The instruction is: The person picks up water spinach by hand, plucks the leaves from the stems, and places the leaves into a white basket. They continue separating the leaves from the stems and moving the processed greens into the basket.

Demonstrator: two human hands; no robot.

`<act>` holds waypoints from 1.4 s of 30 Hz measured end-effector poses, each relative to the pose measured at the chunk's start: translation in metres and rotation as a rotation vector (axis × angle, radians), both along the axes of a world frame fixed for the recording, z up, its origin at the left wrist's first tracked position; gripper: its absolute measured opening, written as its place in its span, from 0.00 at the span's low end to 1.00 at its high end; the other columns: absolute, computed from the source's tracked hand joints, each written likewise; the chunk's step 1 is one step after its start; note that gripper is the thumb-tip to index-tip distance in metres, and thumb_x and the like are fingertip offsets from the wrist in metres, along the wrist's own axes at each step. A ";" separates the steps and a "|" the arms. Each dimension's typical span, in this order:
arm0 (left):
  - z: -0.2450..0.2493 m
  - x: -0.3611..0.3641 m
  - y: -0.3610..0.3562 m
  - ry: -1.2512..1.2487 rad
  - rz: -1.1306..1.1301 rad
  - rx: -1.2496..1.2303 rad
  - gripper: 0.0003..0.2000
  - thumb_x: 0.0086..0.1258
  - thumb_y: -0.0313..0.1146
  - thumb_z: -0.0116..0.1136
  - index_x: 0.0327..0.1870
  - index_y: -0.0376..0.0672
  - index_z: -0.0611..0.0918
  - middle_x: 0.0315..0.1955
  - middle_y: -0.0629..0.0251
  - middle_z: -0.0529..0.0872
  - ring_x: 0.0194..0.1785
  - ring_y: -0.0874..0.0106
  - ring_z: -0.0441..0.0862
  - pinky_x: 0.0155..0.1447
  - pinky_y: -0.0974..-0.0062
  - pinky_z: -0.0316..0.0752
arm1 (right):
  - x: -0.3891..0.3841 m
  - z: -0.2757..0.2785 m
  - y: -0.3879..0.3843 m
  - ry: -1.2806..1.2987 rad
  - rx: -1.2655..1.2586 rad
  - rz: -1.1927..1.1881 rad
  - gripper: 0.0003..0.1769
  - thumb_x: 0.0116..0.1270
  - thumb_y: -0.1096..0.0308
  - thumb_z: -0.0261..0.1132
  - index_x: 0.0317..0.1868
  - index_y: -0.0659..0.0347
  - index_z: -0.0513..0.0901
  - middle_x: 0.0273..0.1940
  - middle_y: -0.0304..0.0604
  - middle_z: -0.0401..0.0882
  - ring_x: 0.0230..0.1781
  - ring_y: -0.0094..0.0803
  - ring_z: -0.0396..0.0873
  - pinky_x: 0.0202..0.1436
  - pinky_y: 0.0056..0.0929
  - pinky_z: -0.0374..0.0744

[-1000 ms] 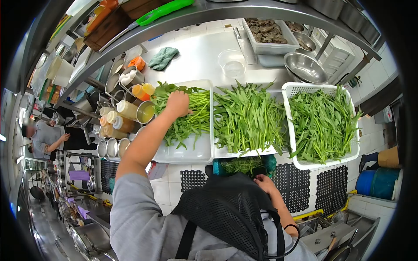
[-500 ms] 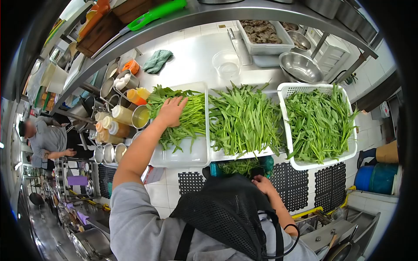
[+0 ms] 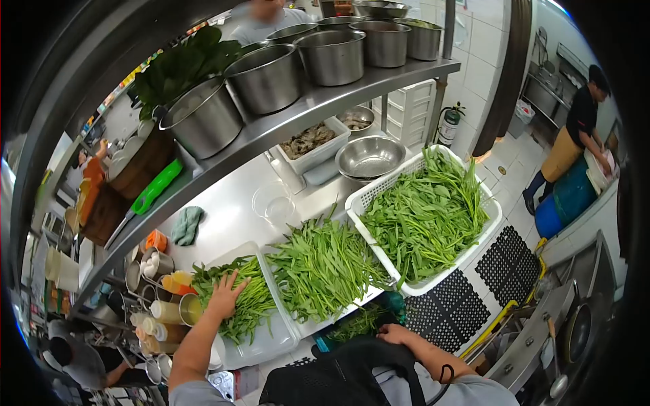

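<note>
My left hand lies with fingers spread on long-stemmed leafy greens in a translucent plastic tub. The tub's near part shows bare plastic. To its right, a heap of the same greens covers a white tray. A white perforated basket, farther right, holds more greens. Low in front of my body, my right hand has its fingers curled beside a teal bag with greens inside. What those fingers hold, if anything, is hidden.
A steel shelf with several metal pots spans above the counter. Sauce bottles crowd the left. Behind the greens are a clear bowl, a cloth and a steel bowl. Another person bends over barrels at right.
The view has turned right and tilted up, bringing the shelf pots and the person at right into sight. My left hand stays on the greens with fingers more spread; my right hand stays low.
</note>
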State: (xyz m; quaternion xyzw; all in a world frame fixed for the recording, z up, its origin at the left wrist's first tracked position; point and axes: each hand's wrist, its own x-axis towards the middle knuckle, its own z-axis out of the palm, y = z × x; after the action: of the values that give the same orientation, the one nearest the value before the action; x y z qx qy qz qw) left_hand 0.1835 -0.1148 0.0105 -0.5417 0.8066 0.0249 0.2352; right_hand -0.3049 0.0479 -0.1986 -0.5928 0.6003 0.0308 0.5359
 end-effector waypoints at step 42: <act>-0.060 -0.038 0.002 0.333 0.264 -0.726 0.30 0.70 0.52 0.49 0.70 0.46 0.65 0.67 0.54 0.65 0.72 0.54 0.57 0.73 0.42 0.39 | 0.045 0.124 -0.096 -0.416 -0.640 -0.373 0.11 0.69 0.63 0.59 0.39 0.64 0.77 0.24 0.47 0.79 0.24 0.41 0.78 0.31 0.36 0.75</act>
State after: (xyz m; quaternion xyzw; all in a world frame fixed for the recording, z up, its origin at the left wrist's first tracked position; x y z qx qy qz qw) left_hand 0.1458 -0.1129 -0.0494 -0.6767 0.7137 -0.1441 -0.1098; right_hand -0.2600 -0.0479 -0.0747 -0.6041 0.5558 -0.3747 0.4310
